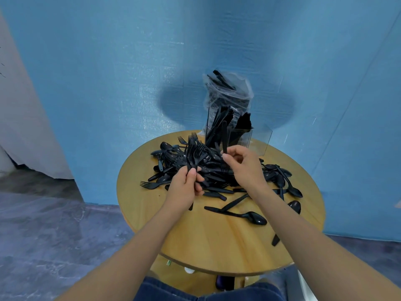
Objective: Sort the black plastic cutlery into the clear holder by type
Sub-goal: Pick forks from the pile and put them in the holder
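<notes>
Blue denim fills the bottom edge, right under the camera, and both bare forearms reach up from it over a round wooden table.

Left hand first: its fingers are curled tight round the handles of a bunch of forks, tines fanned upward above the fist. Right hand is just beside it, thumb and fingertips pinching the lower end of a single black piece that stands upright. Its top end is blurred against the dark cutlery behind, so I can't call what type it is.

Between and behind the hands sits the big loose pile of black cutlery, forks and spoons tangled together in the middle of the table. More strays spread out to the right, a few spoons near the rim, and one spoon lies alone nearer the camera, with a knife angled just above it.

At the far edge stands the clear holder, upright, with knives packed in its left compartment and forks beside them; the right compartment looks bare. Behind it rises a clear plastic bag with more black pieces inside, against a blue wall.
</notes>
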{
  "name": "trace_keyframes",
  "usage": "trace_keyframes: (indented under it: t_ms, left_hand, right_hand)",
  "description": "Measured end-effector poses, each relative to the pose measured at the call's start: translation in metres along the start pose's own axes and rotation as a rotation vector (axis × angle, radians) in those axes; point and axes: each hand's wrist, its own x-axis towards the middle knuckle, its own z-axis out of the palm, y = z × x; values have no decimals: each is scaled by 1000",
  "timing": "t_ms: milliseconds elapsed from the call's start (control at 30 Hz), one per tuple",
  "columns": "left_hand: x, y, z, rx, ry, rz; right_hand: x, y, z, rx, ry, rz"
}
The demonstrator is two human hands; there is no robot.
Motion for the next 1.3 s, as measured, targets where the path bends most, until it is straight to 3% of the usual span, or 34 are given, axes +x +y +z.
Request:
trace_keyframes:
  t_ms: [133,367,533,633,800,933,1133,1300]
  left_hand:
    - [8,10,8,-53,-41,-23]
    - [26,19,1,-31,9,-26]
    - [40,19,-11,181,30,27]
    - [43,22,-13,326,-26,90]
    - [39,29,-4,435,-188,168]
    - [31,35,7,290,-251,116]
    - [24,40,16,283,-300,90]
    - [23,41,16,214,-337,19]
  right_hand:
    - [-3,-8,-10,-112,-193,-146]
    - [0,9,-32,-310,-294,-53]
    - [7,1,-43,-462,-395,-151]
    - [13,-17,-44,-404,-435,-197]
    - [24,-38,-41,-152,-329,-174]
    - [24,-34,-34,107,-233,-83]
    - [18,-25,-24,197,5,1]
    - [14,-26,-24,266,15,6]
